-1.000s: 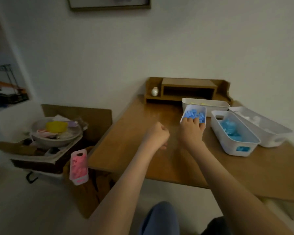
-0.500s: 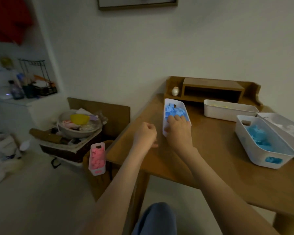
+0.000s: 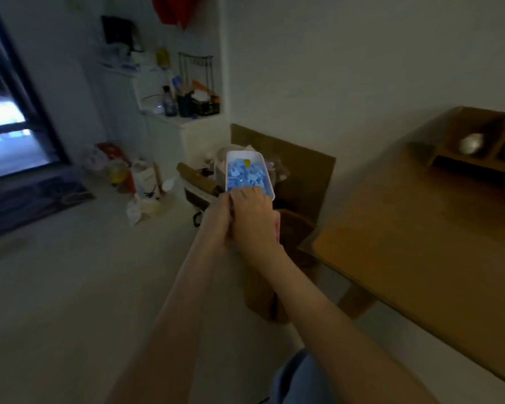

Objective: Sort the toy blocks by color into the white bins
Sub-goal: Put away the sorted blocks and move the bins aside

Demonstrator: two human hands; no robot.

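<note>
- The right hand grasps the near end of a white bin; its fingers curl over the rim and reach in among the contents.
- The left hand lies pressed against the right hand's side, at the bin's near left corner. Whether it is grasping the bin or only lying alongside cannot be told, as its fingers are hidden.
- The white bin is held in the air, away from the tabletop, to the left of the tabletop's edge and above the clutter by the wall.
- The bin holds a heap of blue blocks, with one small yellow piece at its far end.
- A sliver of something pink shows just under the right hand's outer edge; what it is cannot be made out.
- Behind the bin a sheet of brown cardboard leans on the white wall, with a jumble of items in front of it that is too blurred to name.
- On the far side of the tabletop sits a wooden organiser with a pale round object in it.
- To the left, a white counter carries bottles and a wire rack, and bags and boxes lie on the floor.
- A knee in blue cloth shows at the bottom edge.
</note>
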